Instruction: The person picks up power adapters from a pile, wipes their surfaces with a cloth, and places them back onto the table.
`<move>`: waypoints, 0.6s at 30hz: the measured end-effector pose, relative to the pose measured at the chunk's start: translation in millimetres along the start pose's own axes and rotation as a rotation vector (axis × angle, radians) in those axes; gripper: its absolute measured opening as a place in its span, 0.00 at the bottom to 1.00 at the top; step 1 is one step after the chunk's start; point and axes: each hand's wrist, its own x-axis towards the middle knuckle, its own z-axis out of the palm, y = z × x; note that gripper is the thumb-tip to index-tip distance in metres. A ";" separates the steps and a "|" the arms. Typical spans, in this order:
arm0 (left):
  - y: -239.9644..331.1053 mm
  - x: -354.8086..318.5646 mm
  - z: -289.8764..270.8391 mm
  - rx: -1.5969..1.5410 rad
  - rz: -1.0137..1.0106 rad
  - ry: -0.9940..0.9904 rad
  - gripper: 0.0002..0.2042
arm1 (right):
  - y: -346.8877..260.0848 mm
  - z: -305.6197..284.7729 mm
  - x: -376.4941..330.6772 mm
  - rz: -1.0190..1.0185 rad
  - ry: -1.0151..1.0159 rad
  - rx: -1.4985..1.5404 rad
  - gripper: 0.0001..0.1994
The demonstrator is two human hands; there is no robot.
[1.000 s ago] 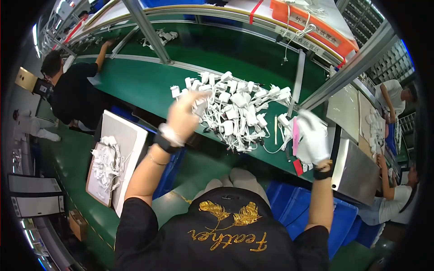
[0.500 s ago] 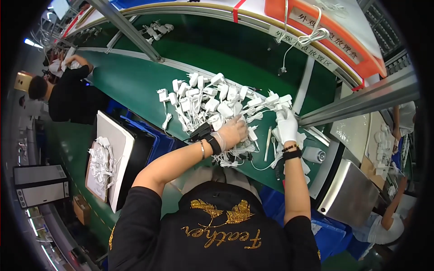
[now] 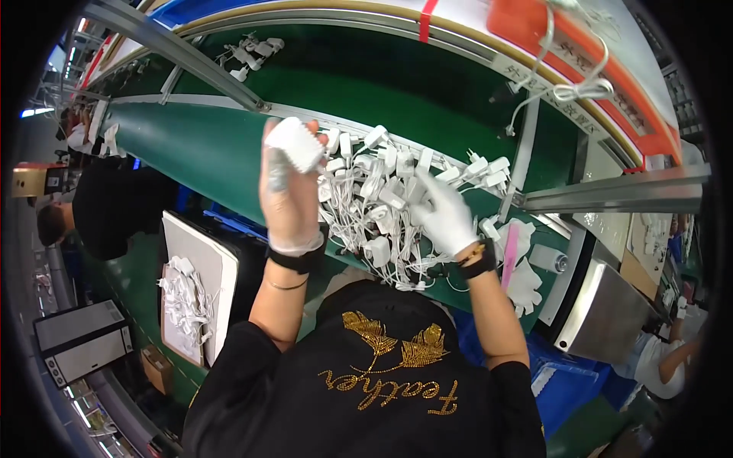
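My left hand (image 3: 289,195) is raised at the left end of the pile, its fingers closed around a white cloth-like piece (image 3: 296,143) with a zigzag edge. A grey wrap covers part of one finger. Below and to the right lie many white power adapters (image 3: 393,197) with coiled white cables (image 3: 347,217), heaped together on the green table (image 3: 191,145). My right hand (image 3: 444,221), in a white glove, reaches over the right part of the heap. Its fingers are apart and touch or nearly touch the adapters there.
Right of the heap lie a pink strip (image 3: 510,252), a white glove (image 3: 525,286) and a clear bottle (image 3: 548,258). A metal post (image 3: 611,189) juts in from the right. More adapters (image 3: 183,298) rest on a board at left. A co-worker (image 3: 114,202) sits farther left.
My left hand has risen from the heap to the upper left and now shows the white zigzag-edged piece. My right hand has moved left from the far-right adapters onto the heap. The view has shifted.
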 end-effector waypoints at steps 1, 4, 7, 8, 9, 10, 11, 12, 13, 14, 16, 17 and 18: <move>11.3 0.3 5.6 -0.046 -0.001 0.015 0.31 | -10.0 11.1 2.7 0.007 0.005 -0.010 0.27; 33.7 4.5 18.3 0.054 -0.129 -0.034 0.31 | -19.1 47.7 10.0 0.014 -0.250 -0.269 0.29; 39.2 6.2 17.9 0.055 -0.277 -0.076 0.31 | -21.2 58.9 20.0 0.336 -0.351 -0.228 0.29; 38.4 5.9 18.3 0.000 -0.368 -0.094 0.32 | -9.0 61.7 14.0 0.342 -0.348 -0.227 0.29; 38.5 5.0 17.6 -0.054 -0.452 -0.108 0.33 | 12.0 62.8 3.3 0.313 -0.133 0.090 0.30; 33.3 1.1 16.3 -0.056 -0.453 -0.108 0.33 | 28.9 58.1 -8.7 0.279 0.083 0.403 0.30; 26.6 -5.5 9.6 0.015 -0.472 -0.154 0.34 | 20.3 34.1 -10.6 0.440 0.028 0.881 0.33; 18.6 -13.4 3.4 0.086 -0.493 -0.200 0.35 | 9.7 8.8 -14.4 0.606 -0.035 1.356 0.35; 11.9 -20.1 5.4 0.148 -0.525 -0.269 0.36 | -9.3 -13.9 -20.6 0.608 -0.030 1.351 0.35; 4.1 -29.6 8.2 0.146 -0.529 -0.269 0.36 | -26.2 -30.6 -28.1 0.535 0.026 1.434 0.39; -5.9 -49.6 17.9 0.053 -0.690 -0.318 0.42 | -51.4 -51.1 -39.1 0.461 0.084 1.518 0.43; -7.7 -56.4 24.2 0.054 -0.691 -0.318 0.42 | -62.3 -57.6 -43.8 0.450 0.063 1.479 0.45; -10.6 -62.7 30.9 0.068 -0.695 -0.339 0.43 | -70.3 -62.3 -47.6 0.440 0.042 1.439 0.46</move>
